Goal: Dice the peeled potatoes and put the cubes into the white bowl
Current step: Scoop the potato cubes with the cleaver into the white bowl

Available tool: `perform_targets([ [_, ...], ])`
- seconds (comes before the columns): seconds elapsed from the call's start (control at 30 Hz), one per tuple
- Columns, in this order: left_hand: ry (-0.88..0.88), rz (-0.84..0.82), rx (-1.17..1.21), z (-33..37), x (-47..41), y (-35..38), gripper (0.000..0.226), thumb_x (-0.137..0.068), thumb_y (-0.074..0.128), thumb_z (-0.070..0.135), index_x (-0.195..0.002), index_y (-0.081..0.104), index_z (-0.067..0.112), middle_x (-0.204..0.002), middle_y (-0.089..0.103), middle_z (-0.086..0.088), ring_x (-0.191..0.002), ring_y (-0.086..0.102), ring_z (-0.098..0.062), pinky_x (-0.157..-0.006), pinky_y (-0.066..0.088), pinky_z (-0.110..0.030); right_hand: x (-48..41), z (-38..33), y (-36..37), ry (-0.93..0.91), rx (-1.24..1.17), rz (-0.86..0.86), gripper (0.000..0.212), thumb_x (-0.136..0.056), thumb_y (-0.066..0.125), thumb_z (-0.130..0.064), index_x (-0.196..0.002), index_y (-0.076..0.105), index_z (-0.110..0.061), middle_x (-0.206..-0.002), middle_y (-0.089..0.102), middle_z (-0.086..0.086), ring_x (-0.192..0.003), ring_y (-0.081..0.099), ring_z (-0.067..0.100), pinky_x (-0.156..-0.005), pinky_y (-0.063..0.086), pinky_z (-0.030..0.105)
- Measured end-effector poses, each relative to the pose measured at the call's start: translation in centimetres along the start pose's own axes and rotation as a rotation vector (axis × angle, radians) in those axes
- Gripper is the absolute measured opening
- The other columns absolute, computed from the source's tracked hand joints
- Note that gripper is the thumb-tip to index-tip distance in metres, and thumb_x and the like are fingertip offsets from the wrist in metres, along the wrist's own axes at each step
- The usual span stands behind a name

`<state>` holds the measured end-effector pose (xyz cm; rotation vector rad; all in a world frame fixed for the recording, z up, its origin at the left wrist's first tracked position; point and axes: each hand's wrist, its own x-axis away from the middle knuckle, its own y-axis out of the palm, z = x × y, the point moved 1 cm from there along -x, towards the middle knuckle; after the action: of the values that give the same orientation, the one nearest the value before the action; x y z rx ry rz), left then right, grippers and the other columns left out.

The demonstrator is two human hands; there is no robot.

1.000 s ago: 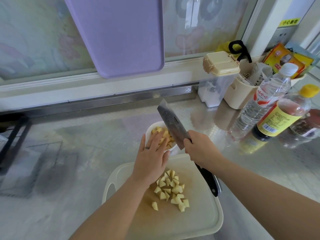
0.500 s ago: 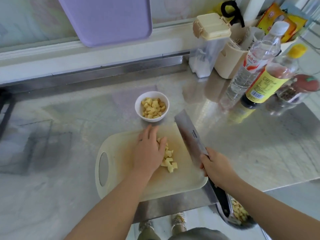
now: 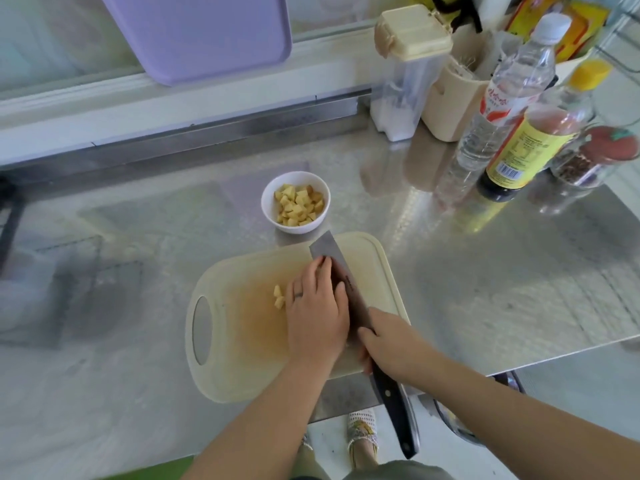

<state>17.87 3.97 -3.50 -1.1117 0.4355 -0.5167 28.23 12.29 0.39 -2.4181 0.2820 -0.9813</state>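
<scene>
A white bowl (image 3: 295, 201) holding several yellow potato cubes stands on the steel counter just beyond the cream cutting board (image 3: 242, 327). My left hand (image 3: 317, 313) lies flat on the board with straight fingers, covering a heap of cubes; two cubes (image 3: 278, 296) show at its left edge. My right hand (image 3: 388, 348) grips the dark handle of a cleaver (image 3: 337, 271). The blade lies on the board right beside my left hand's fingers, its tip pointing at the bowl.
Bottles (image 3: 498, 109), a spice jar (image 3: 595, 157), a lidded clear container (image 3: 405, 74) and a cream holder (image 3: 450, 102) crowd the back right. A purple board (image 3: 204, 32) leans on the window ledge. The counter's front edge runs just below the cutting board.
The cleaver came down from over the bowl to the board and slid left against my left hand. My left hand drew back from the bowl and now covers the cubes.
</scene>
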Motion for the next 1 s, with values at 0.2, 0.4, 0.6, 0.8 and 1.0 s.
perform_targets([
  [0.2,-0.107,0.049,0.249,-0.3,-0.7,-0.3,0.059,-0.096,0.02,0.041,-0.143,0.046,0.017,-0.15,0.042,0.003,-0.137,0.036,-0.014,-0.114,0.028,-0.038,0.4,-2.1,0.9,-0.062,-0.148,-0.031,0.013,-0.1,0.039,-0.012,-0.096,0.051,-0.008,-0.078,0.071,0.013,-0.06,0.068,0.025,-0.068,0.058,0.038],
  [0.4,-0.151,0.242,0.627,0.4,-0.2,-1.9,0.044,-0.099,0.036,0.024,-0.14,0.05,0.014,-0.142,0.045,0.005,-0.134,0.04,-0.009,-0.111,0.033,-0.026,2.6,-3.4,0.3,-0.14,-0.145,0.03,0.018,-0.102,0.04,-0.012,-0.089,0.051,-0.014,-0.074,0.066,-0.001,-0.051,0.06,0.011,-0.059,0.053,0.027],
  [0.6,-0.081,0.349,0.696,2.0,-5.2,-5.1,0.04,-0.102,0.036,0.017,-0.14,0.05,0.014,-0.143,0.045,0.003,-0.135,0.04,-0.012,-0.114,0.033,-0.028,1.0,-7.2,-3.9,-0.221,-0.129,0.087,0.018,-0.103,0.04,-0.015,-0.09,0.053,-0.016,-0.077,0.068,0.002,-0.057,0.065,0.016,-0.056,0.055,0.027],
  [0.8,-0.028,0.354,0.699,1.5,-14.1,-6.4,0.04,-0.104,0.035,0.019,-0.141,0.048,0.011,-0.142,0.046,0.0,-0.131,0.045,-0.012,-0.113,0.036,-0.03,-5.3,-11.1,-8.0,-0.226,-0.096,0.174,0.017,-0.102,0.041,-0.017,-0.093,0.055,-0.014,-0.077,0.069,0.0,-0.054,0.065,0.011,-0.056,0.053,0.024],
  [1.0,-0.187,0.144,0.839,-1.6,-15.9,-5.7,0.039,-0.106,0.029,0.034,-0.129,0.059,0.025,-0.124,0.062,0.01,-0.116,0.055,-0.004,-0.104,0.046,-0.028,-8.7,-10.2,-8.7,-0.137,-0.027,0.225,0.018,-0.1,0.038,-0.017,-0.089,0.051,-0.014,-0.088,0.068,0.013,-0.067,0.071,0.029,-0.049,0.05,0.03],
])
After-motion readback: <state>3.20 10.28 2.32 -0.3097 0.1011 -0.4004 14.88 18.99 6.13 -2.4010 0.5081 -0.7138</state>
